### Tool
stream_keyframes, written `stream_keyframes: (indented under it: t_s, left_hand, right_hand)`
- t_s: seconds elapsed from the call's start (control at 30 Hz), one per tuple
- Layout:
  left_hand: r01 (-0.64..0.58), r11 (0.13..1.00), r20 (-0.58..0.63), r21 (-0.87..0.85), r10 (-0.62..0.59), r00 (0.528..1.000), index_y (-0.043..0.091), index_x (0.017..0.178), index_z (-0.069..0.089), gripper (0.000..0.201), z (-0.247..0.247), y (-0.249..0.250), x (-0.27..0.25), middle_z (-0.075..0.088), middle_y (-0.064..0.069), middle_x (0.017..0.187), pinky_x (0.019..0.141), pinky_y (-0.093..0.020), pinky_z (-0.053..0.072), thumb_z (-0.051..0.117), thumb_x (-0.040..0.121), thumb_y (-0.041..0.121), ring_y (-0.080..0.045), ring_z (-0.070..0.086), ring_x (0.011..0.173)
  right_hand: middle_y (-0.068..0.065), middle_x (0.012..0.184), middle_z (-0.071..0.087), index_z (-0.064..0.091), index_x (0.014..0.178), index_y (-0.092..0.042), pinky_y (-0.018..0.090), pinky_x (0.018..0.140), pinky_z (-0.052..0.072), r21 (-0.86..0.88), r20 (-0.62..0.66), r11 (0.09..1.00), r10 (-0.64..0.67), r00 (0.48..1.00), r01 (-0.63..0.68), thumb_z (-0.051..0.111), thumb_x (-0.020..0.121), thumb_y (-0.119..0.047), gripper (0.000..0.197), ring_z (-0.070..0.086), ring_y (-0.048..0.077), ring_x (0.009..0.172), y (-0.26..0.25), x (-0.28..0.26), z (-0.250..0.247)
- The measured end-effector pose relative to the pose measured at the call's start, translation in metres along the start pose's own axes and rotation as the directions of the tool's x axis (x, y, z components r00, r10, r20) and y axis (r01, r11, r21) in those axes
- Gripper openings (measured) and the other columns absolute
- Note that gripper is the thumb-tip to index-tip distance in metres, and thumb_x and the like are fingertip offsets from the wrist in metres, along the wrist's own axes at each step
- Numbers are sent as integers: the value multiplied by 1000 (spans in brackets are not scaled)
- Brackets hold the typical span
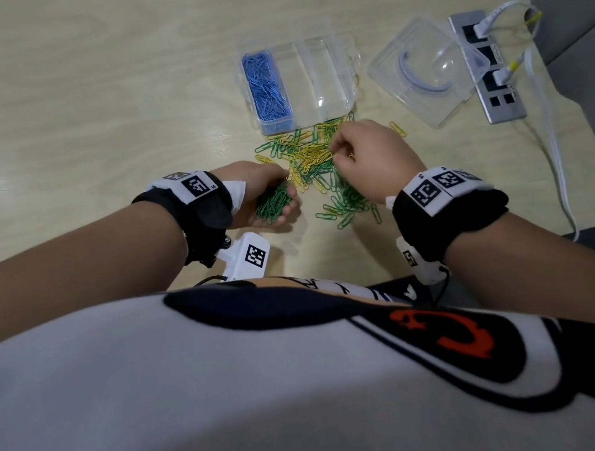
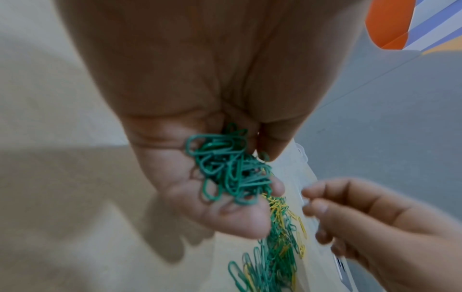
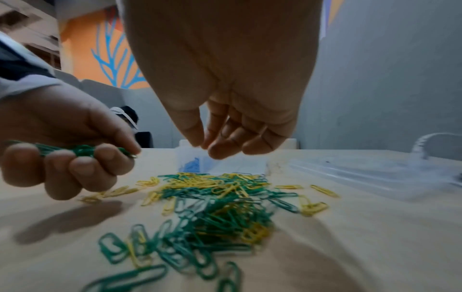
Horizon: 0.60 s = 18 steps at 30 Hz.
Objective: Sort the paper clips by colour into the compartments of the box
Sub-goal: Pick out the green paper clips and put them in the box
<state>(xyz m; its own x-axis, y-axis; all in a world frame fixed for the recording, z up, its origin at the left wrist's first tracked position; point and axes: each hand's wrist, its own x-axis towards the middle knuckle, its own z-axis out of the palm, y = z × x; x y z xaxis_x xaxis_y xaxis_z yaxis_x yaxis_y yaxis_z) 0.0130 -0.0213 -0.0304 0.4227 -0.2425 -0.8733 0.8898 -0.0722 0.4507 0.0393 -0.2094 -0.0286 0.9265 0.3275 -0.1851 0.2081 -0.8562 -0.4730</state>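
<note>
A clear compartment box (image 1: 329,71) stands on the table, its left compartment full of blue clips (image 1: 266,86). In front of it lies a mixed pile of green and yellow paper clips (image 1: 314,159) (image 3: 215,201). My left hand (image 1: 278,199) hovers at the pile's left edge, palm up, with its fingers curled round a bunch of green clips (image 2: 225,168) (image 3: 82,150). Over the pile's right side hangs my right hand (image 1: 339,152) (image 3: 207,146). Its fingers droop loosely with the thumb close to the fingertips, and nothing shows between them.
A clear plastic lid (image 1: 427,70) lies right of the box. Beyond it a grey power strip (image 1: 490,66) holds plugs, and white cables (image 1: 553,141) run along the table's right edge. The box's two other compartments look empty.
</note>
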Motion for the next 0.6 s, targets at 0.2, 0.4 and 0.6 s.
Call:
stream_keyframes:
  t_s: [0.2, 0.4, 0.6]
  left_hand:
    - [-6, 1000, 2, -15, 6, 1000, 12, 73, 48, 27, 2, 3, -5, 52, -4, 61, 48, -19, 49, 33, 95, 16, -13, 51, 45]
    - [-12, 1000, -36, 17, 13, 999, 8, 82, 53, 22, 4, 3, -4, 58, -6, 64, 51, -21, 50, 35, 94, 10, -14, 53, 50]
    - [-9, 1000, -53, 29, 10, 999, 8, 82, 54, 22, 5, 2, -4, 55, -7, 70, 52, -21, 51, 36, 93, 11, -15, 53, 54]
  right_hand:
    - [2, 93, 64, 62, 92, -19, 30, 74, 47, -219, 241, 968, 173, 955, -120, 53, 84, -12, 13, 57, 21, 84, 29, -12, -2]
    - [1, 96, 53, 49, 113, -17, 28, 68, 39, -150, 269, 984, 132, 954, -93, 73, 77, -21, 44, 54, 20, 85, 25, -29, 19]
    - [2, 105, 53, 50, 109, -16, 28, 69, 39, -31, 110, 985, 172, 979, -169, 59, 84, -9, 27, 53, 18, 82, 25, -27, 17]
